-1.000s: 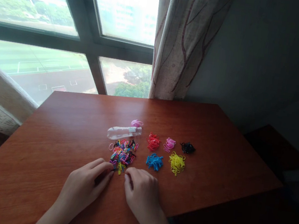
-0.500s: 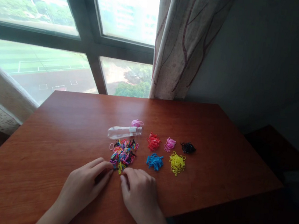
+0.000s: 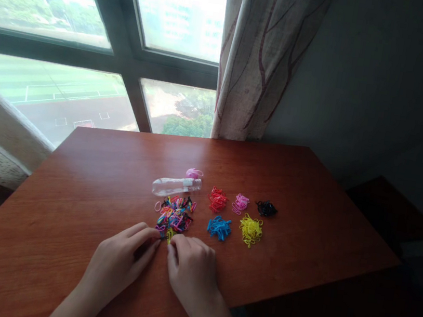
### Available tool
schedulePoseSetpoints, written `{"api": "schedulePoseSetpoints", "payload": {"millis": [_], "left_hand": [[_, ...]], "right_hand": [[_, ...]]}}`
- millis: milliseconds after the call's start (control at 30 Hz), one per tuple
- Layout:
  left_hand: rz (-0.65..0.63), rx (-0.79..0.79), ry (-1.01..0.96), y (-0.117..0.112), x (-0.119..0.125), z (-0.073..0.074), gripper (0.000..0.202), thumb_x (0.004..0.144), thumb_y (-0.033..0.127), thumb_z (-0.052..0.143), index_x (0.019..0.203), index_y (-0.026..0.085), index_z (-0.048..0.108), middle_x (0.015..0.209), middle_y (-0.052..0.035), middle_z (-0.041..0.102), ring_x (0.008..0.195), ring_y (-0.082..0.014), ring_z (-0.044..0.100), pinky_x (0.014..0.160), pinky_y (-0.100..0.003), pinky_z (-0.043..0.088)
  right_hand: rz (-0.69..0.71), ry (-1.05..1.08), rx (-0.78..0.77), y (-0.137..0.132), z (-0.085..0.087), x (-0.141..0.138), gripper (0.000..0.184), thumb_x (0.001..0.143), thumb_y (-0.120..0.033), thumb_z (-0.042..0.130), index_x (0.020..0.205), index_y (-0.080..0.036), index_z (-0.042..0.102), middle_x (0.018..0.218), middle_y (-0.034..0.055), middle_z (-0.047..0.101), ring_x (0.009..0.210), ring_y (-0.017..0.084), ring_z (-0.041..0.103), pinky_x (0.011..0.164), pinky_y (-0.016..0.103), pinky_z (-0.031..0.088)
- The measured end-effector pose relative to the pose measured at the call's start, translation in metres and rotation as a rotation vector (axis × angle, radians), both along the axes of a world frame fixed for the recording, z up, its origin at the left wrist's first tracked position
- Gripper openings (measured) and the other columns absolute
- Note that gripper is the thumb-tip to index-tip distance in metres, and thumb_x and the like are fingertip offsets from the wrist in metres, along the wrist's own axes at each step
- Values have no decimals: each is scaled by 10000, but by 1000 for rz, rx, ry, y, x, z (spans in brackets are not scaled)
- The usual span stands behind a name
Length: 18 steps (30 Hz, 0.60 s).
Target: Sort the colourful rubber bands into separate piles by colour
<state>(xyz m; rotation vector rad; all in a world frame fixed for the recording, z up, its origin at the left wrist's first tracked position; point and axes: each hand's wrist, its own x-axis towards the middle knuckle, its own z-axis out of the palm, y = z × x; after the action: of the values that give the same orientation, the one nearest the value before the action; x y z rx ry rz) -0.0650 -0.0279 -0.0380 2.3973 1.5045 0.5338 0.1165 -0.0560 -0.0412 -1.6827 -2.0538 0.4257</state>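
A mixed pile of small coloured rubber bands (image 3: 175,213) lies on the table before me. At its near left edge is my left hand (image 3: 123,251), thumb and forefinger brought close; what sits between the tips is too small to make out. My right hand (image 3: 194,269) pinches at a yellow rubber band (image 3: 169,235) on the near side of the pile. To the right are separate heaps: red bands (image 3: 217,200), pink bands (image 3: 241,203), black bands (image 3: 266,209), blue bands (image 3: 219,228) and yellow bands (image 3: 250,230).
Behind the mixed pile a clear plastic bottle (image 3: 172,186) lies on its side, with a pink object (image 3: 194,173) beside its neck. The brown wooden table (image 3: 90,183) stands against a window, with a patterned curtain (image 3: 252,59) hanging at its far edge.
My right hand has moved slightly left, its fingertips closing onto the yellow band at the pile's near edge. My left hand has stayed in place.
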Motion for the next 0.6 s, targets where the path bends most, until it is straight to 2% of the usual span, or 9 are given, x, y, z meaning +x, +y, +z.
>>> {"api": "schedulePoseSetpoints", "payload": {"millis": [600], "left_hand": [[-21, 21, 4, 1, 0, 3, 204, 938, 330, 484, 911, 249, 670, 866, 8, 684, 745, -134, 658, 660, -211, 487]], "right_hand": [[-24, 27, -19, 0, 4, 0, 87, 896, -160, 587, 865, -241, 580, 796, -24, 691, 751, 166, 642, 633, 250, 352]]}}
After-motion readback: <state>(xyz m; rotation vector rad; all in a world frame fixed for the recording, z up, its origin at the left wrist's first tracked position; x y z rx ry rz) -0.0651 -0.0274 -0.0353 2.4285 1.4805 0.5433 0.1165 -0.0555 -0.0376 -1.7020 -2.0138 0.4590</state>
